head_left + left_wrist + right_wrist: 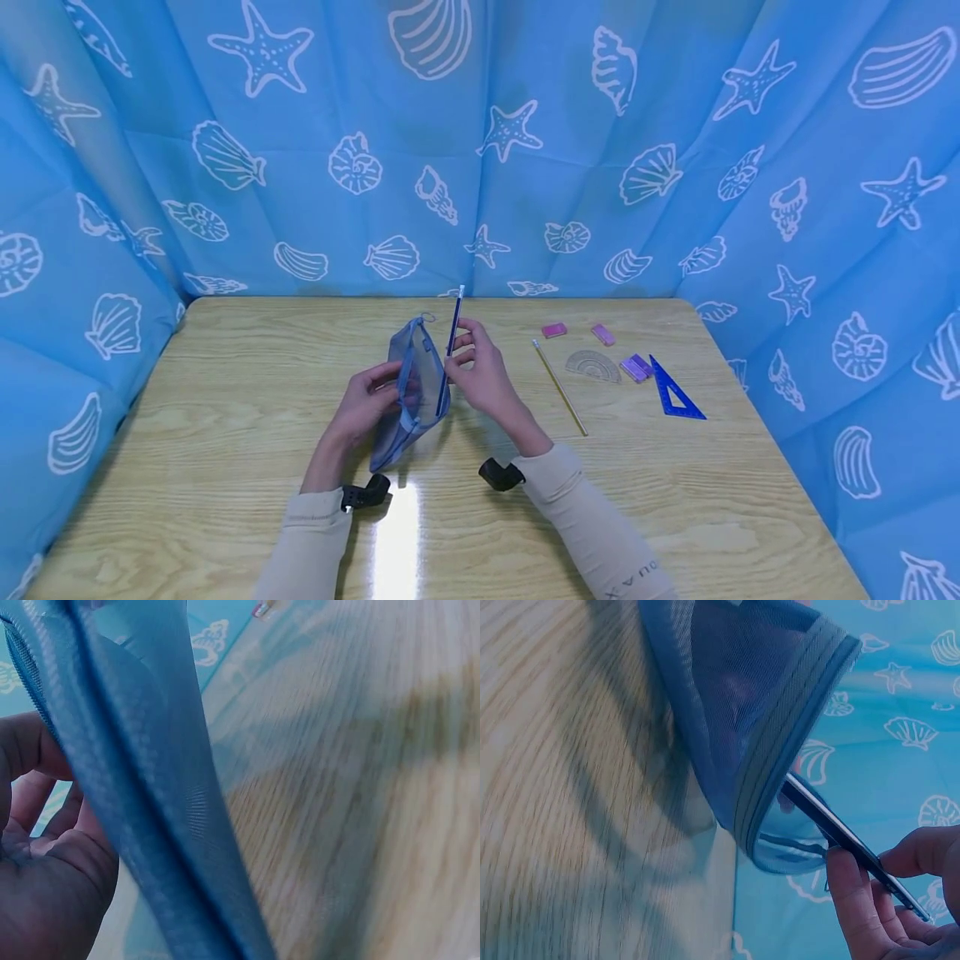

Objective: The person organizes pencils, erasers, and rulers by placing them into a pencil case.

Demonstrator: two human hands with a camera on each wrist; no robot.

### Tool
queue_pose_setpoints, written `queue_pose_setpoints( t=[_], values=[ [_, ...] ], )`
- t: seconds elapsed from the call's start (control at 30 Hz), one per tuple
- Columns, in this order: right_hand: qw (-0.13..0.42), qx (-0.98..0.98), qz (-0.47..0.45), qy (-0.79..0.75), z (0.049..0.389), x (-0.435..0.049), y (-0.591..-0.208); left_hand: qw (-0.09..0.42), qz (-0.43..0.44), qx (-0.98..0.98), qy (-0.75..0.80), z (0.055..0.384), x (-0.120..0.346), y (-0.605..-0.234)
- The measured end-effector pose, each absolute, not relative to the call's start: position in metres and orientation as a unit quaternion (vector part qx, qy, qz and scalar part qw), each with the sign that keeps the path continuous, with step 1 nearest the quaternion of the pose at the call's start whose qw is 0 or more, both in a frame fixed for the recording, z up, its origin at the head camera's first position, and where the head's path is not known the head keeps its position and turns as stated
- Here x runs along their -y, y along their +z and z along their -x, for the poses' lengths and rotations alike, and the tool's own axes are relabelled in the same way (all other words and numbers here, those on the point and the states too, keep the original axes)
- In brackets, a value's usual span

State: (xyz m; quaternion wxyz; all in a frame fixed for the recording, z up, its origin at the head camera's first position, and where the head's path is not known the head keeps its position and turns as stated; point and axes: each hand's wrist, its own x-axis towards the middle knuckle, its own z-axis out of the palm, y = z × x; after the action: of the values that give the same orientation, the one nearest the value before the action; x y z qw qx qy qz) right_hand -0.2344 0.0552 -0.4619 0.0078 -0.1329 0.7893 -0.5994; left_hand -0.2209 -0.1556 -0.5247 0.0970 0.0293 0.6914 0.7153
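A blue see-through mesh zip pouch (393,440) is held up above the table, its zipped mouth open toward the right. My left hand (366,402) grips its left side by the zip edge; in the left wrist view the mesh pouch (157,795) covers part of the fingers. Between thumb and fingers, my right hand (482,368) pinches a dark blue pencil (455,321) with a pale top end. The pencil (832,825) slants through the pouch's mouth, its lower part inside, as the right wrist view shows.
On the right of the wooden table (225,400) lie a gold pencil (560,387), a clear protractor (593,367), two pink erasers (554,331), a small purple block (636,367) and a blue set square (663,392). A blue shell-print curtain (300,208) surrounds the table's back and sides.
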Motion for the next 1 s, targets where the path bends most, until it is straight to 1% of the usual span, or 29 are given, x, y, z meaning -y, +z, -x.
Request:
queue_pose_setpoints(
  t=[0.2, 0.6, 0.8, 1.0],
  values=[
    [0.014, -0.793, 0.144, -0.592, 0.232, -0.051, -0.461, 0.088, -0.027, -0.694, 0.714, 0.22, 0.155, -0.524],
    [0.049, -0.792, 0.133, -0.593, 0.226, -0.044, -0.461, 0.088, -0.019, -0.69, 0.718, 0.217, 0.154, -0.52],
    [0.064, -0.786, 0.14, -0.599, 0.224, -0.04, -0.46, 0.079, -0.018, -0.695, 0.714, 0.218, 0.154, -0.518],
    [0.057, -0.789, 0.144, -0.594, 0.222, -0.037, -0.461, 0.067, -0.009, -0.704, 0.707, 0.217, 0.151, -0.513]
  ],
)
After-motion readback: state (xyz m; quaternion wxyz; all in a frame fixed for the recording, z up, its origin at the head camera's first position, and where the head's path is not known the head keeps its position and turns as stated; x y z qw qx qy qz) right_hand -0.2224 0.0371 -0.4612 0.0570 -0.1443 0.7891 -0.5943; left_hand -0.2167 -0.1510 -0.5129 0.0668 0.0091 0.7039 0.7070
